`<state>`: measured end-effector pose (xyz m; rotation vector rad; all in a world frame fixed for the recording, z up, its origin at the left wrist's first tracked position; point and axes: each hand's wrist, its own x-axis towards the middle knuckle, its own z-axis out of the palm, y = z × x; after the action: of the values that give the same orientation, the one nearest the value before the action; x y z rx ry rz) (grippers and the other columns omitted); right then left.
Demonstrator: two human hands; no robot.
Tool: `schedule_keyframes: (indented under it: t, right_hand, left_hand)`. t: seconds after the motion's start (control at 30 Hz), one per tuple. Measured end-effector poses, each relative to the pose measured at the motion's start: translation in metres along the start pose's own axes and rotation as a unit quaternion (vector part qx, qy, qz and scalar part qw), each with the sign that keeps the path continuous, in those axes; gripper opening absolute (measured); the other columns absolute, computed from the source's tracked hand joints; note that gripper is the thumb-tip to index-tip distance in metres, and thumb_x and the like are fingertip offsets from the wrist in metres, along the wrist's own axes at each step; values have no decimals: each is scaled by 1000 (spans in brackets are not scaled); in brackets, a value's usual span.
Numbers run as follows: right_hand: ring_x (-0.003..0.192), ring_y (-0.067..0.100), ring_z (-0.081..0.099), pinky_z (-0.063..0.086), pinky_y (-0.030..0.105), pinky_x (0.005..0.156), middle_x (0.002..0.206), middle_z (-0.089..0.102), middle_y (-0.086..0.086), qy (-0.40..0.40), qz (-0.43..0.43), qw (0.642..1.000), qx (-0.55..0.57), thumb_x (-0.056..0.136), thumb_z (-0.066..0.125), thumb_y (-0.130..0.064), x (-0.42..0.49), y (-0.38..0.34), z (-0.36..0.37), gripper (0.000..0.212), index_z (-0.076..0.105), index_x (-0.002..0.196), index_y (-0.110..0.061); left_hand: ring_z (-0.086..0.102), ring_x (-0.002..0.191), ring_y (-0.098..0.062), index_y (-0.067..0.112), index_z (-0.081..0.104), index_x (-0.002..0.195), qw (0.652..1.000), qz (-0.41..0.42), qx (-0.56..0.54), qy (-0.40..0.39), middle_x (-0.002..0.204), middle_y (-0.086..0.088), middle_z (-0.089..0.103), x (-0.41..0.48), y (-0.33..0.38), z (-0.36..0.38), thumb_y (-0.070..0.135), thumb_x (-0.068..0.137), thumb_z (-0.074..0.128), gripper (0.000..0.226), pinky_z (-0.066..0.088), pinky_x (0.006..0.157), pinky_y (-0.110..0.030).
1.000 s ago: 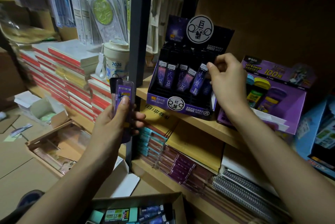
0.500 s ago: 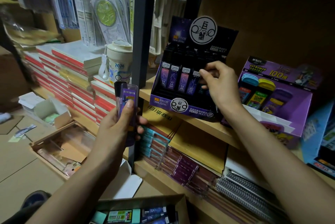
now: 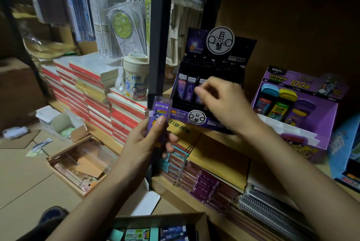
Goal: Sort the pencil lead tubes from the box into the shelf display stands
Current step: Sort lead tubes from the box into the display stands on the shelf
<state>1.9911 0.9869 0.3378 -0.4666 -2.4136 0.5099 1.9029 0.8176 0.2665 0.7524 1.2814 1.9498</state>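
Stand (image 3: 179,114) on shelf part-filled; near box (image 3: 165,218) holds more. Left hand (image 3: 143,144) grips purple tubes (image 3: 160,113); right hand (image 3: 228,108) curled at stand's row, can't tell if holding.

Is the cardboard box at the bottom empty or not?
Not empty: the open brown cardboard box holds dark blue pencil lead tubes and teal-and-green packs lying flat inside.

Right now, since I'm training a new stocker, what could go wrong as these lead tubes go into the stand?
1. The right hand is blurred and sits right against the standing tubes in the dark display stand. A knock could topple that row.
2. The left hand grips the purple tubes upright between thumb and fingers. One might slip out and fall.
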Motion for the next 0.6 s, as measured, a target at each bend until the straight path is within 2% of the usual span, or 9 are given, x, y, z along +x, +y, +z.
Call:
schedule_keyframes:
  t: [0.07,0.13,0.23,0.37,0.47,0.53,0.6]
  right_hand:
    - [70,10,61,49,26,63,81,65,1,-109,2,986,124,94,52,-29,-12,-13,8,17,62,94,-15]
    - [75,10,59,48,27,64,85,64,4,-148,26,959,242,92,56,-21,-21,-20,14,12,62,96,-12]
    - [76,11,60,50,32,70,85,63,5,-149,70,931,325,88,61,-8,-29,-20,17,7,60,93,-13]
    - [63,8,62,49,19,55,75,66,1,-91,157,881,437,86,61,-5,-31,-12,8,10,58,86,-14]
    - [66,10,63,48,17,52,73,69,-2,-35,200,853,482,86,61,-6,-34,-3,2,9,57,85,-13]
    - [68,9,62,48,17,53,77,70,-2,-43,220,847,483,85,61,-7,-42,2,3,7,59,88,-13]
    - [73,8,64,49,18,57,83,70,-1,-83,233,851,463,84,62,-9,-54,5,9,9,62,93,-11]
  left_hand:
    - [59,53,-8,14,57,99,999,-3,1,-38,72,-5,67,-1,0,4,38,86,52,28,43,43,-14]
    - [59,54,-8,15,58,100,999,-4,0,-51,73,-5,67,-2,-2,7,38,85,54,28,44,44,-14]
    - [61,55,-9,18,60,100,999,-7,-1,-51,75,-3,68,-5,-3,13,40,80,58,30,46,46,-16]
    - [66,62,-10,16,60,102,1000,0,30,-9,77,-1,71,-5,-3,18,41,63,71,47,48,49,-17]
    - [62,58,-5,13,59,98,999,18,5,28,69,2,68,-2,-2,20,26,69,68,34,46,46,-14]
    - [58,54,-5,12,59,94,997,34,-27,58,65,2,65,0,0,19,21,71,66,25,45,45,-13]
    - [60,56,-7,14,59,92,995,46,-42,77,69,0,66,0,3,18,23,71,65,23,46,45,-14]
